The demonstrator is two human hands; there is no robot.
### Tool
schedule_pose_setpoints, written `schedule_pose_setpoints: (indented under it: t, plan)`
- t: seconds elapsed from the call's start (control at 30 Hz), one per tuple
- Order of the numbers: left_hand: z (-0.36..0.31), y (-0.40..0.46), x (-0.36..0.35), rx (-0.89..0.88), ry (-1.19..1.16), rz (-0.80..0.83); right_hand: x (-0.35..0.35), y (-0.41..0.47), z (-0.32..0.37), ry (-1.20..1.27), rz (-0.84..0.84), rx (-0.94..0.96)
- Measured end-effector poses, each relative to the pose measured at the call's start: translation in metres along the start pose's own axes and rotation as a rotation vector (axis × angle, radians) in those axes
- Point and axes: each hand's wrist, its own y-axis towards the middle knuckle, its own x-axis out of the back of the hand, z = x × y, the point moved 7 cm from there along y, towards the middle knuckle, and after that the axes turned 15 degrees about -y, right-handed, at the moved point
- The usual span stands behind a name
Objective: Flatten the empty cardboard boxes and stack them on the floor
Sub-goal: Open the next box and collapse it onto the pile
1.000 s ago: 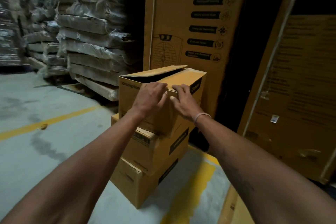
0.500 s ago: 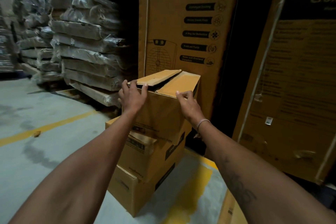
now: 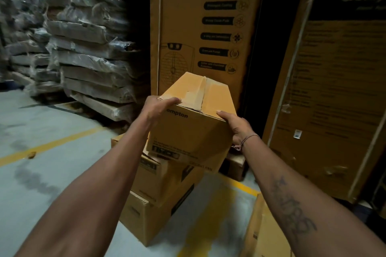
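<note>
Head view: one small cardboard box [image 3: 191,131] is gripped at its near top corners, left hand [image 3: 156,107] and right hand [image 3: 238,126] clamped on opposite sides, tilted over two stacked boxes [image 3: 158,196] on the floor [image 3: 52,173]. Two tall cartons [image 3: 208,27] stand far behind.

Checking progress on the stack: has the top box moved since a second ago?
Yes. The top box has been lifted and tipped off the boxes below, both hands gripping it, its flaps now towards the tall Crompton carton.
</note>
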Motion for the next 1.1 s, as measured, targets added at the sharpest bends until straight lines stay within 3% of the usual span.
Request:
schedule_pose_setpoints:
  t: [0.23, 0.37, 0.6, 0.83, 0.97, 1.1]
  plan:
    - [-0.045, -0.063, -0.076, -0.16, 0.084, 0.147, 0.089, -0.05, -0.006, 0.075, -0.028, 0.059]
    - [-0.028, -0.104, -0.139, -0.127, 0.08, 0.273, 0.159, -0.085, -0.034, 0.092, -0.076, 0.032]
    - [0.099, -0.188, -0.235, 0.132, 0.03, 0.503, 0.286, -0.135, -0.125, -0.094, -0.269, -0.01]
    - [0.243, -0.275, -0.282, 0.297, -0.004, 0.593, 0.359, -0.166, -0.275, -0.295, -0.308, -0.21]
    - [0.296, -0.297, -0.291, 0.358, 0.026, 0.622, 0.364, -0.196, -0.35, -0.258, -0.321, -0.318]
    - [0.305, -0.298, -0.303, 0.327, 0.11, 0.683, 0.357, -0.207, -0.397, -0.074, -0.337, -0.332]
